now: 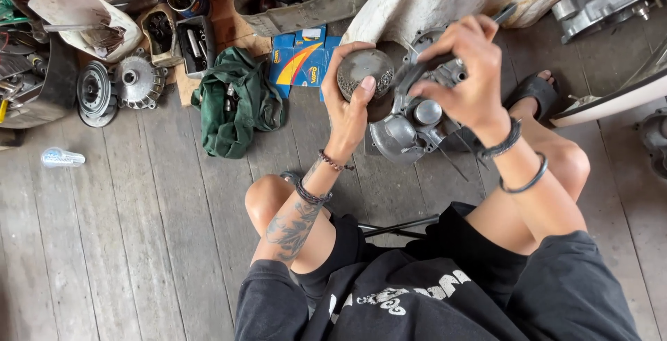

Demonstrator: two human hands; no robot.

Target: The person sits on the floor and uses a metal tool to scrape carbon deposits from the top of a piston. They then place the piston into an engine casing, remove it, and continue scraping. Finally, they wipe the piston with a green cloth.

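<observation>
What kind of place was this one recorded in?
Most likely a small engine or motorbike repair workshop. An engine casing sits on the plank floor before the person, the left hand holds a round metal part, and clutch-like parts and tool boxes lie around.

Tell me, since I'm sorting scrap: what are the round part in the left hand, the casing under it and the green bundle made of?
Round part: metal, dull grey and grimy. Casing: probably cast aluminium, matte silver. Green bundle: cloth, creased and limp.
</observation>
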